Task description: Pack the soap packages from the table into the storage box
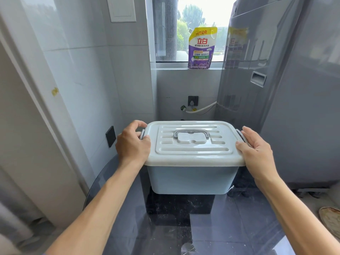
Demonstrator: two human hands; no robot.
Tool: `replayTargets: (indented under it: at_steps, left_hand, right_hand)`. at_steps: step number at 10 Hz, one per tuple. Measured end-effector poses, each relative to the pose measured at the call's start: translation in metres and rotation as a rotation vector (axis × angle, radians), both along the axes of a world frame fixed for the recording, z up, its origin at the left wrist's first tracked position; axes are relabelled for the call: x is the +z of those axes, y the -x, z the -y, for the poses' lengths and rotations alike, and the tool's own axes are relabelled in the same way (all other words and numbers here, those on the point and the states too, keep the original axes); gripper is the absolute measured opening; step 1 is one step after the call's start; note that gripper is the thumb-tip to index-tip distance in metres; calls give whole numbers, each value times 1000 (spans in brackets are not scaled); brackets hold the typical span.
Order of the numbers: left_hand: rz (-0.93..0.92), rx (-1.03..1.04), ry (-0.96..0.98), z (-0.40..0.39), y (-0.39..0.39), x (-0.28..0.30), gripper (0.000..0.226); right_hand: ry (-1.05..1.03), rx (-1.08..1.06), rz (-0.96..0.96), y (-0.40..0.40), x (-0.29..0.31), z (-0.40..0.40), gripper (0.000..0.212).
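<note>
A pale blue storage box [191, 179] stands on a dark glass table [230, 227], closed by a grey-white lid [193, 144] with a grey carry handle lying flat on top. My left hand [132, 142] grips the lid's left end over the side latch. At the lid's right end my right hand [257, 150] rests with its fingers on the other latch. What lies inside the box is hidden. No soap packages show on the table.
A purple and yellow detergent pouch [201, 48] stands on the windowsill behind. A tall grey appliance [285, 89] fills the right side. Tiled wall runs along the left, with a dark socket [110, 136] low down. A hose and outlet sit behind the box.
</note>
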State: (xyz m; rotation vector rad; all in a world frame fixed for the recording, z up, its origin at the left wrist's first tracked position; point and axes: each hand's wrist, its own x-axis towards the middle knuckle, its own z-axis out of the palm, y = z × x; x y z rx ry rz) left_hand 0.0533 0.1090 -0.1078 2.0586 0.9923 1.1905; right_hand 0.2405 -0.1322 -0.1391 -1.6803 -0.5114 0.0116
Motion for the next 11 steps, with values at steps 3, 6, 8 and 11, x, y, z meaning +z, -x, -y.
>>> replayTargets:
  at_steps: [3, 6, 8, 11]
  left_hand:
    - [248, -226, 491, 32, 21, -24, 50]
    - [195, -232, 283, 49, 15, -58, 61]
    - [211, -298, 360, 23, -8, -55, 60]
    - [162, -192, 390, -2, -9, -16, 64]
  right_hand:
    - [-188, -33, -144, 52, -20, -5, 67]
    - [-149, -165, -32, 65, -41, -28, 70]
    - [-87, -34, -102, 36, -25, -38, 67]
    - [47, -41, -76, 17, -1, -34, 79]
